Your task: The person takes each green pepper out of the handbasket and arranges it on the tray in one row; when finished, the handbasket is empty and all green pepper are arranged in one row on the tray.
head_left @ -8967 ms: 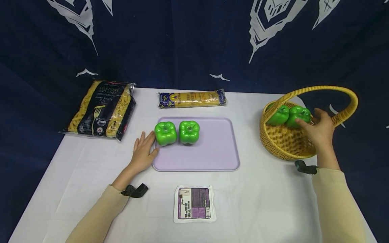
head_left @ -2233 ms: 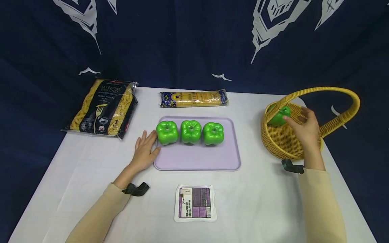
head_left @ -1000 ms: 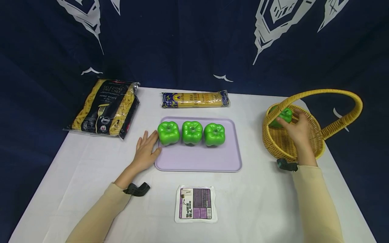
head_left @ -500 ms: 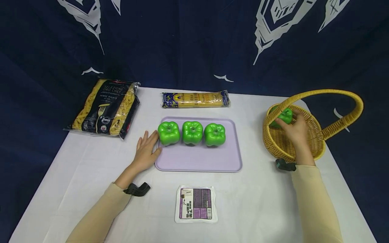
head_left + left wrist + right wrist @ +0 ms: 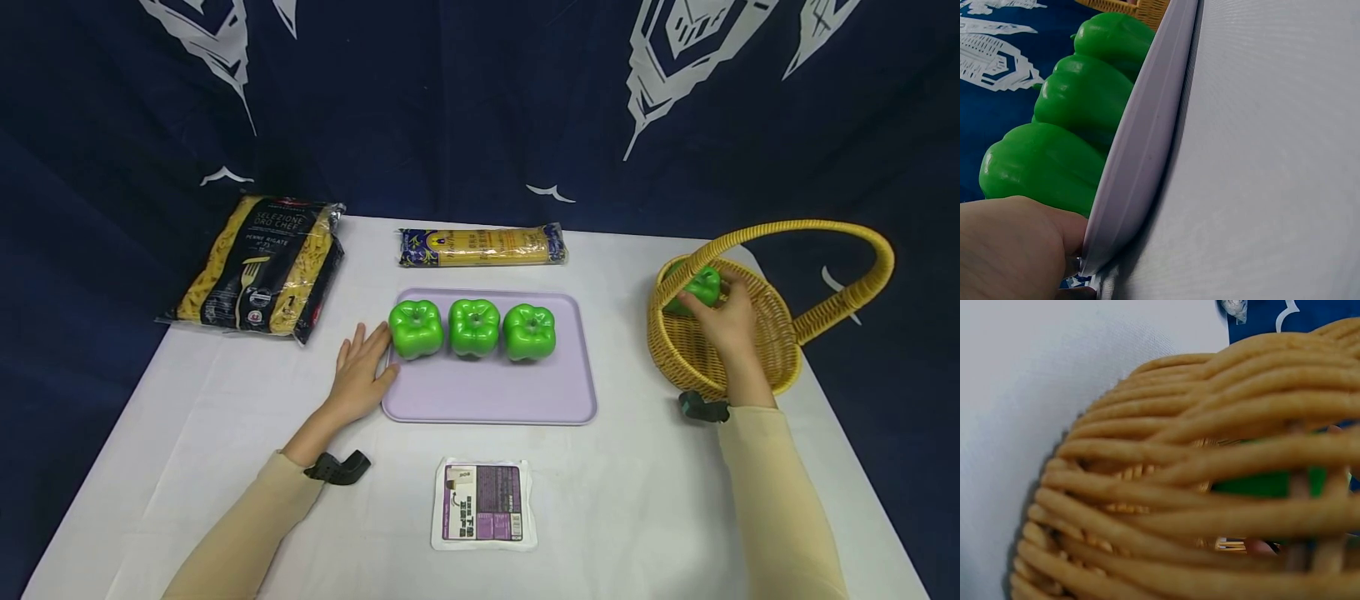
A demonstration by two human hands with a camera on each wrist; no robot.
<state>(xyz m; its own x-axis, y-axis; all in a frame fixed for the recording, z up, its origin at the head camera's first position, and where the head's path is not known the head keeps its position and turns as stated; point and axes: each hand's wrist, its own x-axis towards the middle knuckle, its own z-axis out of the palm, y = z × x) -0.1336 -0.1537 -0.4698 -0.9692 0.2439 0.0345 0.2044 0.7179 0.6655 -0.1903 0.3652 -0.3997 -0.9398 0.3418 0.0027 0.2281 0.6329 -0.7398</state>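
Three green bell peppers stand in a row along the far half of a lilac tray. My left hand rests at the tray's left edge, fingers spread, beside the leftmost pepper. My right hand reaches inside a yellow wicker basket, thumb and fingers round another green bell pepper. That pepper sits against the basket's left inner wall, partly behind the handle. In the right wrist view the basket's weave hides most of the hand, and green shows through the gaps.
A black-and-yellow bag of penne lies at the back left. Behind the tray is a long packet of pasta. A flat white-and-purple pouch lies in front of the tray. The basket's tall handle leans to the right.
Since the earliest frame, a third bell pepper has come onto the tray from the basket. My right hand has moved left inside the basket and closed round the pepper there. The left hand stays put.
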